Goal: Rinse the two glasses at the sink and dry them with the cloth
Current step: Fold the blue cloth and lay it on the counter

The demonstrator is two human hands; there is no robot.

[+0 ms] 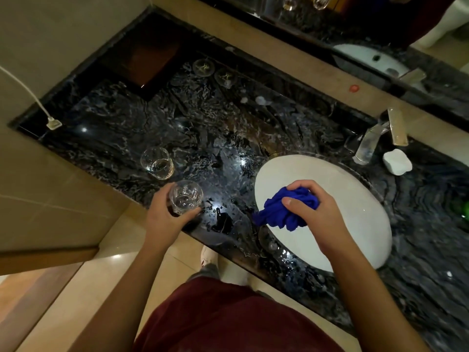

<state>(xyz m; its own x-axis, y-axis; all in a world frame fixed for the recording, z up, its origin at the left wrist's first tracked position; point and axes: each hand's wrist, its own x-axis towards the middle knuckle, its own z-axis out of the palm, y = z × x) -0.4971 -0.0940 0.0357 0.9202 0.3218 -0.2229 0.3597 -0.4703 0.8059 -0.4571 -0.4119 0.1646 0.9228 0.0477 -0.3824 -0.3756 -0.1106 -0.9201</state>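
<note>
The left hand (167,212) grips a glass (186,196) at the near edge of the counter (203,128), fingers and thumb curled round its side. The glass is upright with its mouth up, and its base is at or just above the stone; which one cannot be told. A second glass (157,162) stands upright on the counter just beyond the first, nearer the left edge, apart from the hand.

The right hand (311,207) clutches a bunched blue cloth (284,210) over the white sink (355,224), fingers closed round the wad, with a loose end hanging out toward the sink's left rim. The two hands are well apart, the left over the counter and the right over the basin.

The counter is dark veined stone, wet in places, with a small puddle (223,222) near its near edge between the held glass and the sink. A faucet (370,143) rises at the far rim of the sink, and a white soap dish (397,162) sits just right of it. Two round coasters (203,67) lie side by side toward the back edge. A white plug (53,123) on a cable rests near the left corner. A mirror (380,34) runs along the back of the counter.
</note>
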